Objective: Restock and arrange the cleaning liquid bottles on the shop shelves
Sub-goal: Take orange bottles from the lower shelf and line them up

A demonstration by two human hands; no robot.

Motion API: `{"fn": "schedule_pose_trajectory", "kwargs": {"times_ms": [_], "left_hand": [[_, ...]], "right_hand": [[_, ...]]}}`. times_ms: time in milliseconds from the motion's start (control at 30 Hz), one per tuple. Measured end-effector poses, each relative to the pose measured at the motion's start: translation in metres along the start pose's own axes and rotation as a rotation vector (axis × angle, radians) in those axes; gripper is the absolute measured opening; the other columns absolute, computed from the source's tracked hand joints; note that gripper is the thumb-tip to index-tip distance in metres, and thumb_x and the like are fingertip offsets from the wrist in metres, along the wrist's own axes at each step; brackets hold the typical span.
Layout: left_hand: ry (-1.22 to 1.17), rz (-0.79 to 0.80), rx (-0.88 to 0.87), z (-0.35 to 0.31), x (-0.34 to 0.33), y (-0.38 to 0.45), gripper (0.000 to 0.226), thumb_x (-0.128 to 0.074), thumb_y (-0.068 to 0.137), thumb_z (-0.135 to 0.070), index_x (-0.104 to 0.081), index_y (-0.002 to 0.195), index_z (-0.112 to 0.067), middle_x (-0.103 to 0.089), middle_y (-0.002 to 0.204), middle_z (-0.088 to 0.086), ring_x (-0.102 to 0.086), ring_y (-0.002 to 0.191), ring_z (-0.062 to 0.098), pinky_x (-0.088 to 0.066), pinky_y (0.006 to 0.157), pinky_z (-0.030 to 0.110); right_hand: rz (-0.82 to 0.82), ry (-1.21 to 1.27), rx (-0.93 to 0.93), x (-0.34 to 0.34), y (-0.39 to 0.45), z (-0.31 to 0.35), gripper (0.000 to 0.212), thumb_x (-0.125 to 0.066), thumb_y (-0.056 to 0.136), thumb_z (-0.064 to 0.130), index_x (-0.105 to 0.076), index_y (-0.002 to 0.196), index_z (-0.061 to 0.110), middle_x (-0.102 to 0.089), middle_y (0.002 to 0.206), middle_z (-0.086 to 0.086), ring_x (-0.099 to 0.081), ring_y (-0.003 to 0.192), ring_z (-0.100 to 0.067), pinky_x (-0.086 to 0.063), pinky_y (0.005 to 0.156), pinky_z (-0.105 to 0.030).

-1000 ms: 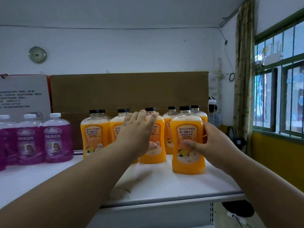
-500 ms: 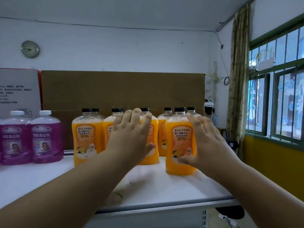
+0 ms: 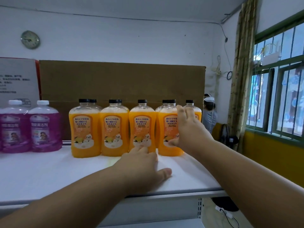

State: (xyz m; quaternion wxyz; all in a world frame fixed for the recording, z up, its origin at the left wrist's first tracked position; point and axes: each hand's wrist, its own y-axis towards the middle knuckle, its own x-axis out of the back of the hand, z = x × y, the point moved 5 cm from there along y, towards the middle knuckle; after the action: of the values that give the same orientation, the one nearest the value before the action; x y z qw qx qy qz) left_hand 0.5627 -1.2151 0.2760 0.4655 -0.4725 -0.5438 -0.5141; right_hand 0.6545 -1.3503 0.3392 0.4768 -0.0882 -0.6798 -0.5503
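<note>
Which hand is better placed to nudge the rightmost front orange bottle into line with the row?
Right. The right hand already touches the side of the rightmost front orange bottle. The left hand sits low on the shelf, by its neighbour's base.

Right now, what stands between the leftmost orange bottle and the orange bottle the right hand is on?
Head view: two front-row orange bottles stand between the leftmost orange bottle and the right hand's bottle.
</note>
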Motion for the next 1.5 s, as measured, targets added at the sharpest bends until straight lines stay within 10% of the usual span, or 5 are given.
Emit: {"fn": "schedule_pose_trajectory", "kwargs": {"times_ms": [733, 1033, 1500], "left_hand": [[-0.186, -0.233, 0.033, -0.006, 0.018, -0.024, 0.045, -0.058, 0.088, -0.063, -0.058, 0.124, -0.036, -0.062, 0.123, -0.013, -0.058, 0.1, 0.007, -0.053, 0.082, 0.023], [-0.186, -0.566, -0.134, 0.038, -0.001, -0.147, 0.053, -0.034, 0.086, -0.071, -0.051, 0.126, -0.042, -0.048, 0.123, -0.026, -0.037, 0.109, -0.003, -0.036, 0.093, 0.02], [-0.249, -0.308, 0.146, 0.263, -0.133, -0.343, 0.037, -0.052, 0.09, -0.056, -0.059, 0.119, -0.034, -0.055, 0.115, -0.015, -0.049, 0.107, 0.01, -0.043, 0.092, 0.032]], "right_hand": [[-0.183, 0.089, 0.065, 0.025, -0.028, 0.018, 0.092, -0.066, 0.082, 0.061, -0.014, 0.149, 0.026, -0.029, 0.155, -0.01, -0.035, 0.141, -0.033, -0.04, 0.108, -0.047], [-0.247, 0.314, 0.279, 0.09, -0.109, 0.143, 0.059, -0.061, 0.088, 0.048, -0.041, 0.135, 0.018, -0.049, 0.131, -0.002, -0.048, 0.119, -0.016, -0.04, 0.095, -0.028], [0.117, 0.634, 0.195, -0.038, -0.239, 0.378, 0.05, -0.073, 0.085, 0.034, -0.055, 0.127, 0.015, -0.048, 0.108, 0.009, -0.046, 0.097, -0.003, -0.038, 0.083, -0.023]]}}
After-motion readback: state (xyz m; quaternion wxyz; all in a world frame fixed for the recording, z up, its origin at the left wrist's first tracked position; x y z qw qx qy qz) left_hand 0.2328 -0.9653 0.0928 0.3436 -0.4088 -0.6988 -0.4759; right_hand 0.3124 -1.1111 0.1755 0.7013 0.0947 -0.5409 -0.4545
